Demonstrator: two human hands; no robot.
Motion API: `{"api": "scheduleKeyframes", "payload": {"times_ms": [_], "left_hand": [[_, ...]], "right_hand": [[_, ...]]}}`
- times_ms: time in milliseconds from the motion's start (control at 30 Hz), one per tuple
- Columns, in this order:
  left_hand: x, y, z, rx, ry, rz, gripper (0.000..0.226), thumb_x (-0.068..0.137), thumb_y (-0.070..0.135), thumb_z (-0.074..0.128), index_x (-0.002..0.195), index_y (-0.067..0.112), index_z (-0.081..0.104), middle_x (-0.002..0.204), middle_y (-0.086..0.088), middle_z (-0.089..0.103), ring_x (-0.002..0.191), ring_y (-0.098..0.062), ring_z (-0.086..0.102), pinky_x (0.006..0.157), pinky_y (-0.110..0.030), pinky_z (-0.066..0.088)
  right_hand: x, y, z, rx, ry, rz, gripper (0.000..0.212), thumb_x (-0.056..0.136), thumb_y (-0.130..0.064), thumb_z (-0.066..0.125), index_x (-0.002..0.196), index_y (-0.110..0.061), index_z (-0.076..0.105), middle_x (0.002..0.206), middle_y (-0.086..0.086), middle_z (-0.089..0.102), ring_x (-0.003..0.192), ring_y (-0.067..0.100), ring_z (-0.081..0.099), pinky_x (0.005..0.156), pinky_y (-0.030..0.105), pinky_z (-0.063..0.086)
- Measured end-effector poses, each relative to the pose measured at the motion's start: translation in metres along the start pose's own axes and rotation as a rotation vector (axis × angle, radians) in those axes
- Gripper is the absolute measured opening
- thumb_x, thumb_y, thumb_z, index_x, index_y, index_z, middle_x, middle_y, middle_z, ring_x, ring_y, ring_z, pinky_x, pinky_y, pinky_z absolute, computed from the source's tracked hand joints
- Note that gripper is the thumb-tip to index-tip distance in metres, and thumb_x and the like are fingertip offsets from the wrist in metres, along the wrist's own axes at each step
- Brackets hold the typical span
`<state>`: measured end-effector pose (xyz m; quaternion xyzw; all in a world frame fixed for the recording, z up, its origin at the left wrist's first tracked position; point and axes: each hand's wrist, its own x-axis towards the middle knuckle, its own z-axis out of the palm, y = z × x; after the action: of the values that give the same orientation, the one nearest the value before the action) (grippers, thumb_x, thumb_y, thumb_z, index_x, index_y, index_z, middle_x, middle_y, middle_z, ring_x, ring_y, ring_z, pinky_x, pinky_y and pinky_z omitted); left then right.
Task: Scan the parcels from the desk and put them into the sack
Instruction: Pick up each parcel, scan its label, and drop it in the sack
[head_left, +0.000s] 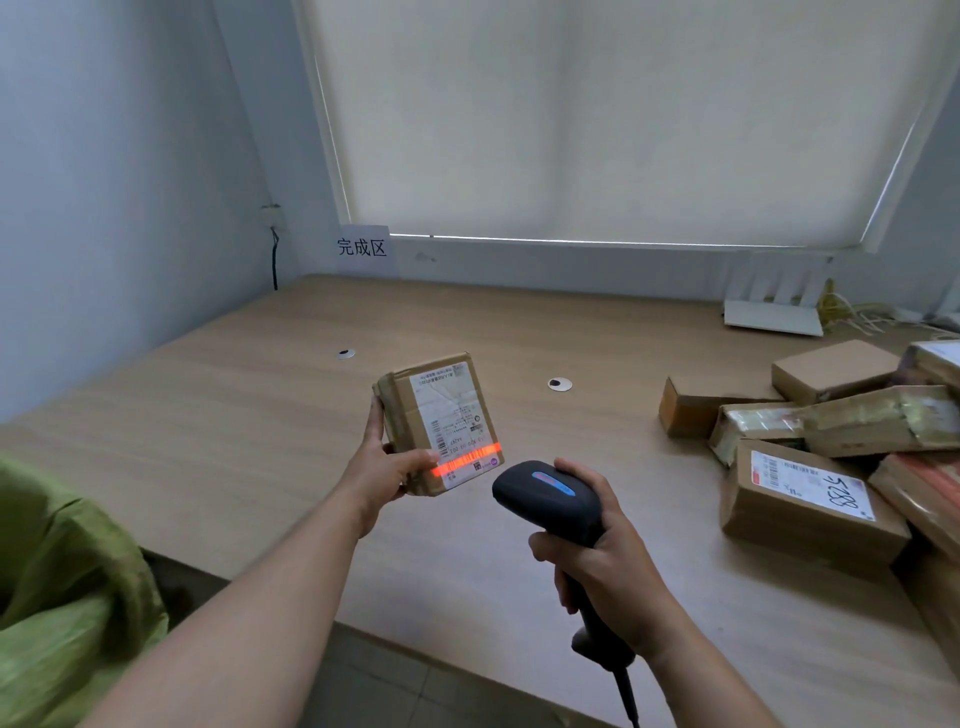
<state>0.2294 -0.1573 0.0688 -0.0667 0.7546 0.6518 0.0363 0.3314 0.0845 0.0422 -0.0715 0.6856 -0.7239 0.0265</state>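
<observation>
My left hand (382, 462) grips a small cardboard parcel (415, 410) above the desk, its white shipping label facing me. A red scan line lies across the barcode at the label's lower end. My right hand (608, 566) holds a black handheld scanner (550, 499) by its grip, the head aimed at the parcel from a short distance to the right. A pile of several brown parcels (810, 499) lies on the desk at the right. The green sack (67, 597) sits at the lower left, beside the desk's front edge.
The wooden desk (234, 415) has two round cable holes. A paper sign with printed characters (363, 249) leans on the back wall. A white router (774, 312) and yellow ties stand at the back right. The scanner's cable hangs down past the desk edge.
</observation>
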Motion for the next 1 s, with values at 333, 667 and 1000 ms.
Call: {"api": "scheduleKeyframes", "payload": {"times_ms": [333, 667, 1000], "left_hand": [[-0.011, 0.001, 0.009, 0.03, 0.041, 0.013, 0.106, 0.082, 0.006, 0.071, 0.141, 0.061, 0.003, 0.111, -0.003, 0.068, 0.096, -0.02, 0.065, 0.068, -0.035, 0.054], [-0.016, 0.0, 0.015, 0.056, 0.054, -0.005, 0.106, 0.081, 0.009, 0.072, 0.141, 0.061, 0.003, 0.11, -0.002, 0.067, 0.095, -0.018, 0.065, 0.065, -0.033, 0.054], [-0.009, 0.009, 0.007, 0.039, 0.079, -0.006, 0.077, 0.08, 0.023, 0.075, 0.143, 0.042, 0.035, 0.113, 0.006, 0.063, 0.092, -0.017, 0.064, 0.081, -0.044, 0.051]], "right_hand": [[-0.002, 0.0, -0.015, -0.002, -0.031, -0.013, 0.07, 0.081, 0.002, 0.07, 0.128, -0.045, 0.047, 0.107, 0.015, 0.062, 0.046, 0.029, 0.049, 0.043, 0.03, 0.044], [-0.003, 0.003, -0.026, -0.001, -0.05, -0.005, 0.071, 0.085, 0.006, 0.067, 0.128, -0.046, 0.047, 0.107, 0.016, 0.062, 0.046, 0.029, 0.049, 0.043, 0.031, 0.044], [0.0, -0.011, -0.027, -0.008, -0.035, -0.039, 0.075, 0.083, 0.006, 0.071, 0.127, -0.051, 0.05, 0.103, 0.01, 0.064, 0.05, 0.029, 0.046, 0.047, 0.033, 0.045]]}}
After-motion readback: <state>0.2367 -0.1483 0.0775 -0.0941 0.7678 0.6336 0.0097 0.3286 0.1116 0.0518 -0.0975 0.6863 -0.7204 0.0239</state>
